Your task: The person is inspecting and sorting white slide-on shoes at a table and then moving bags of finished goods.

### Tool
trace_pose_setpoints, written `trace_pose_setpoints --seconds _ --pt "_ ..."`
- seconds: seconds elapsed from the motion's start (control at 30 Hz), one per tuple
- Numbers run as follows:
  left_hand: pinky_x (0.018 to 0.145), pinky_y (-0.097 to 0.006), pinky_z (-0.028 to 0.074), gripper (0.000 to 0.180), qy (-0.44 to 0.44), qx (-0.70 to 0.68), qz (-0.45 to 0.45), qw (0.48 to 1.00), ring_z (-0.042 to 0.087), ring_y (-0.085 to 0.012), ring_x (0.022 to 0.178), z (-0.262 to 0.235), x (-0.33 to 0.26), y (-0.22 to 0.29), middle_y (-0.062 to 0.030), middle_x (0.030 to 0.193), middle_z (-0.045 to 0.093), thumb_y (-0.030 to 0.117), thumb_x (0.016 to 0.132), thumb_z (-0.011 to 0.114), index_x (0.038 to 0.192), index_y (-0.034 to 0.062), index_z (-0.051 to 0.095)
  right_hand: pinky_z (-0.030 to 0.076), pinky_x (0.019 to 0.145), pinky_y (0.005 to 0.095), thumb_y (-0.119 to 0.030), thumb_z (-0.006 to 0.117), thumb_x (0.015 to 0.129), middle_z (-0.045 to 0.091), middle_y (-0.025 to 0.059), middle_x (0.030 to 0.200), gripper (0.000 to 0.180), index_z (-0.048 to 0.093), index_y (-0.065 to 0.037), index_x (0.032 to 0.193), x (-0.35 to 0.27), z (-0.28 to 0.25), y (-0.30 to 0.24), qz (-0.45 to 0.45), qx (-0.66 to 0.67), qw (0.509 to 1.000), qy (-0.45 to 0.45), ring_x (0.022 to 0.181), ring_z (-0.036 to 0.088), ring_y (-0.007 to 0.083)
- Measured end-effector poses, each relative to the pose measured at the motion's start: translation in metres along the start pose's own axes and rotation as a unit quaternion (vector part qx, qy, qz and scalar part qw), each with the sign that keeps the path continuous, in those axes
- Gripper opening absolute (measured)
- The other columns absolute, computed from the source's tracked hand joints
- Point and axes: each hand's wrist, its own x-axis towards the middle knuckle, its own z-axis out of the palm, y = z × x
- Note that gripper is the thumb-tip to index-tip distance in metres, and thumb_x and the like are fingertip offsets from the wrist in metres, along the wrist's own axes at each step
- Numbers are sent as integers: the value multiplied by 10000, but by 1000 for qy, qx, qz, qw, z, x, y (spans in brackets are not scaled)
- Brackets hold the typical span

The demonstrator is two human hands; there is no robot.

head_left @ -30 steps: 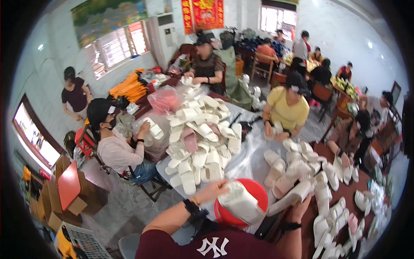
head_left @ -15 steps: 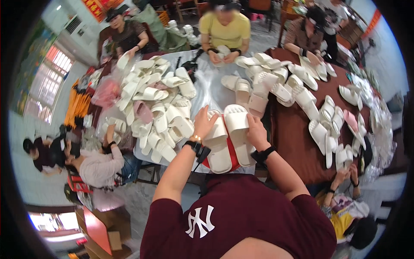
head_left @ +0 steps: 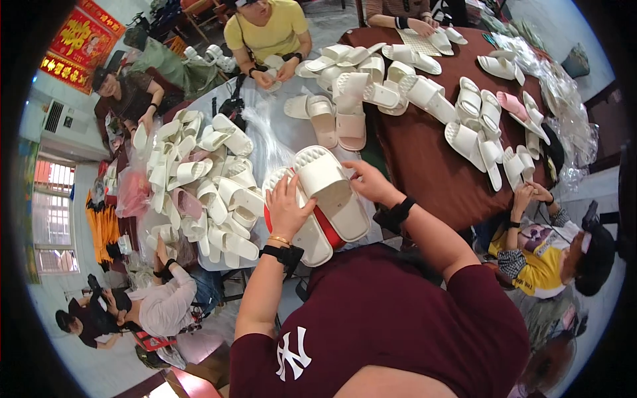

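Observation:
A pair of white slippers lies side by side at the table's near edge, toes pointing away from me. My left hand (head_left: 289, 207) rests over the strap of the left slipper (head_left: 312, 240), fingers spread, its thumb reaching toward the right one. Beside the strap of the right slipper (head_left: 325, 178) is my right hand (head_left: 373, 182), its thumb and forefinger apart and the other fingers bent, with nothing visible in it. Something red (head_left: 326, 224) shows between and beneath the slippers; most of it is hidden.
A heap of white slippers (head_left: 225, 192) with a few pink ones covers the table's left side. More slippers (head_left: 431, 98) spread over the brown cloth (head_left: 418, 159) on the right. Clear plastic (head_left: 269, 132) lies beyond my hands. Several people sit around, including one in yellow (head_left: 269, 33) opposite.
The view has swung, shifting the table leftward. My left hand has slid from the left slipper's outer side onto its strap. My right hand has loosened from the right slipper's edge.

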Motion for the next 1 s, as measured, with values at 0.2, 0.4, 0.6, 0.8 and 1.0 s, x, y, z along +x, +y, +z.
trace_pose_setpoints --seconds 0.2,0.4,0.6,0.8,1.0 --pt "1033 -522 201 674 9 13 -15 1000 394 -290 1200 1 -1 1 -151 1285 429 433 674 651 1247 128 470 481 779 329 -98 536 793 643 159 934 255 596 7 1018 -14 -23 70 147 11 974 173 870 622 253" --pt "1025 -508 223 665 3 17 -5 1000 408 -289 1177 -2 1 1 -130 1280 430 416 682 642 1259 145 455 481 745 301 -153 579 807 650 119 871 265 600 20 1007 -12 -8 80 120 91 980 128 824 618 192" --pt "1026 -521 217 669 16 29 -5 999 394 -294 1189 3 1 3 -148 1271 424 414 686 632 1266 141 443 488 760 394 -155 556 758 648 174 863 288 610 28 975 -21 1 131 263 -199 928 172 848 619 319" --pt "1029 -504 224 683 24 39 -4 999 396 -310 1182 6 0 4 -161 1266 418 403 672 621 1275 136 445 477 846 427 -225 601 741 521 217 1139 428 538 41 1070 -30 35 161 400 -275 869 100 966 571 391" --pt "1032 -502 219 688 26 53 4 998 385 -312 1190 4 1 5 -165 1240 433 415 685 606 1287 133 431 493 835 398 -369 643 722 520 240 1184 810 312 104 1290 -34 48 167 525 -302 796 -7 1021 586 305"
